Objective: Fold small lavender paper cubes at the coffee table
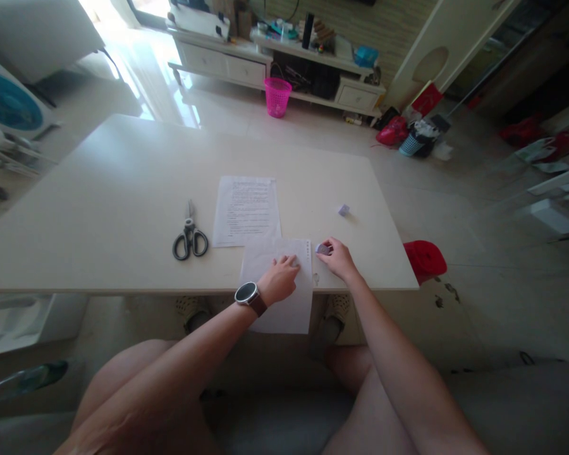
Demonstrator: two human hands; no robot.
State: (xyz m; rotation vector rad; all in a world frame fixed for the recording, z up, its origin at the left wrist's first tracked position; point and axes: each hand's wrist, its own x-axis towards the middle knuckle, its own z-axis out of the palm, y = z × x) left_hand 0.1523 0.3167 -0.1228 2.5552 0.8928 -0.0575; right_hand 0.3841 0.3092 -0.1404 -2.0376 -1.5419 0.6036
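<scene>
My left hand (281, 278), with a dark watch on the wrist, presses its curled fingers down on a white sheet of paper (265, 259) that hangs over the table's near edge. My right hand (337, 258) is closed on a small purple-grey object (323, 249) at the sheet's right edge; I cannot tell what it is. A printed sheet (247, 210) lies just beyond on the cream table (99, 208). Black-handled scissors (189, 235) rest to its left.
A tiny pale purple piece (344, 210) lies on the table to the right. A red stool (425, 259) stands by the table's right corner. On the floor beyond are a pink basket (277, 96), a white TV cabinet (284, 63) and bags.
</scene>
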